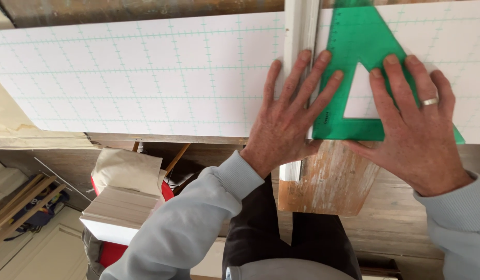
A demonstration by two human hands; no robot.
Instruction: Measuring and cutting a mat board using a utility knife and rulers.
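- Plainly, in the head view, a green transparent set square [354, 78] lies flat on a white panel with a green grid [146, 72], its long upright edge butted against a white painted batten [300, 31] that crosses the panel.
- Done well, this step seems to call for even downward pressure on both tools, so the set square's edge stays tight against the batten with no gap and its base stays parallel to the panel's near edge.
- The left hand [286, 127] is spread wide and flat, palm down, grasping nothing; its fingers [300, 70] bridge the batten, and the outer ones rest on the set square's left edge.
- The right hand [419, 129] is likewise open and flat, pressing on the set square's right side, with fingertips [390, 62] near the triangular cut-out; a ring sits on one finger.
- Beneath the set square, a worn wooden board [330, 179] with streaks of white paint projects past the panel's near edge towards the person.
- Lower left, well apart from the hands, a stack of pale boards [120, 207] rests on something red, partly covered by a crumpled paper bag [127, 167].
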